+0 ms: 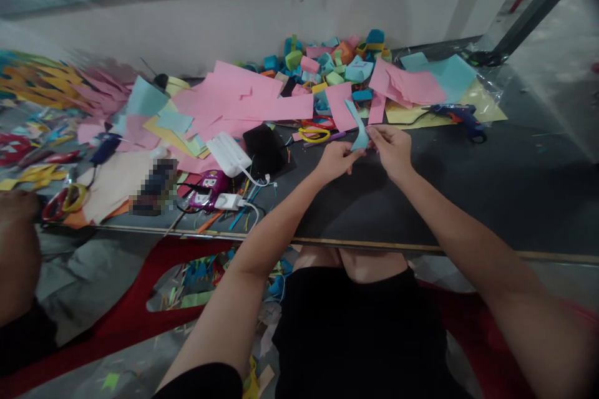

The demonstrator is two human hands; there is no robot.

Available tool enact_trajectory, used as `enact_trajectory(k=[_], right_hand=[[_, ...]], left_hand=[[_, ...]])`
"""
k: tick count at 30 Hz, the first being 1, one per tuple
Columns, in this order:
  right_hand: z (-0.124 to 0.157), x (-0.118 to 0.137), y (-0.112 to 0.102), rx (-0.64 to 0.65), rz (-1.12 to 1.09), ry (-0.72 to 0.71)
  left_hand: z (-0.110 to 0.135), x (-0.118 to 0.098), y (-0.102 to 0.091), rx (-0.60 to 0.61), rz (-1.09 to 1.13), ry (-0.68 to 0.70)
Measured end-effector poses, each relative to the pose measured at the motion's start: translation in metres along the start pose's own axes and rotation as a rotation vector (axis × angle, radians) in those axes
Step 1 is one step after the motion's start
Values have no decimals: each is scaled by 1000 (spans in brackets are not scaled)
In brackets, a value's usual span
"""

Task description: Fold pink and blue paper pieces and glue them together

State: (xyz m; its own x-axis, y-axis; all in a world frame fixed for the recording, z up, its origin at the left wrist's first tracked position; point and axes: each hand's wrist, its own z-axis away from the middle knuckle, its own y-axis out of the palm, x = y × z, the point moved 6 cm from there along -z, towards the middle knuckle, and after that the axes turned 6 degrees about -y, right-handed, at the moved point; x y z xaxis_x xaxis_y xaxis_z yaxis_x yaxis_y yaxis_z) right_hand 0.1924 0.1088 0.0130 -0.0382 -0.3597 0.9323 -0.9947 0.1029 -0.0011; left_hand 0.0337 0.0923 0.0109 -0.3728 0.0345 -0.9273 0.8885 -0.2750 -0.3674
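Observation:
A curved light blue paper strip (359, 127) is held up over the near middle of the dark table. My left hand (337, 161) pinches its lower end between thumb and fingers. On the strip's right side, my right hand (392, 148) has its fingertips pressed together close to the paper; whether they grip its edge or a small piece is hard to make out. Just behind the hands lie scissors with yellow handles (314, 134) and a pink paper piece (340, 107).
Small folded paper shapes (334, 65) are heaped at the wall. Pink sheets (243, 96) spread leftward. A blue glue gun (461, 117) lies right. A white power bank (229, 154), a purple power strip (208, 190) and cables are left. Another person's arm (16, 249) rests at far left.

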Motion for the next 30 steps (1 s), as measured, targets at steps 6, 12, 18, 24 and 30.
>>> enact_trajectory(k=[6,12,18,24,30], right_hand=[[0,3,-3,-26,-135,46],[-4,40,-27,-100,434,-395],[-4,40,-22,71,963,-751],[2,41,-13,129,925,-835],[10,50,-5,145,815,-774]], left_hand=[[0,7,10,32,51,36],[-1,7,-22,-363,-29,240],[17,-13,-36,-669,-576,675],[20,-15,-23,-667,-714,783],[26,-20,-20,-625,-731,821]])
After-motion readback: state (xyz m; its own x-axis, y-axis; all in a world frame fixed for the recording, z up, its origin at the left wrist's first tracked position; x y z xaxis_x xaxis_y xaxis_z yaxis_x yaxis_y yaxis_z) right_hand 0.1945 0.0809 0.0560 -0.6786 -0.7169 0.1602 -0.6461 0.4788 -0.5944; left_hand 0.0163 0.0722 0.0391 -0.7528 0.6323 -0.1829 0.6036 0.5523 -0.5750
